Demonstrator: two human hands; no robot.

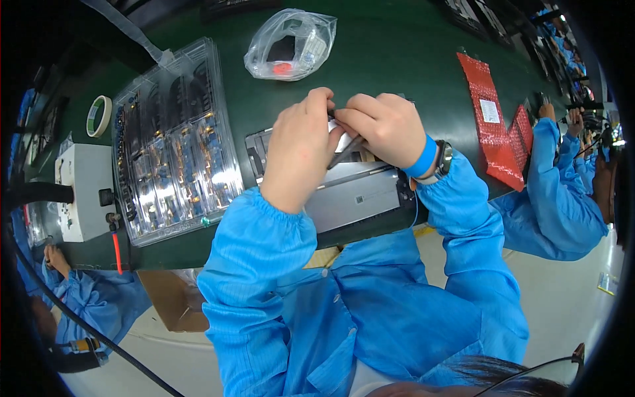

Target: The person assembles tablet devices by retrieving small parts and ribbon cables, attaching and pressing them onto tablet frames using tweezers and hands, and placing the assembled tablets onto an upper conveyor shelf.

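My left hand (299, 142) and my right hand (389, 129) meet above an open flat device in a dark frame, which lies at the table's front edge. Fingers of both hands are pinched together on a thin dark part (344, 155), with a shiny silvery surface beside it. The fingers hide most of that part, so its kind is unclear. On the near side of the device shows a smooth grey metal panel (350, 204) with a small square code. A blue band and a dark watch circle my right wrist.
Left of my hands stands a clear plastic tray (228, 178) of circuit parts. Beyond lies a clear plastic bag (322, 30); red bubble wrap (486, 135) is to the right. A white box (92, 188) and tape roll (98, 116) sit far left. Co-workers in blue sit on both sides.
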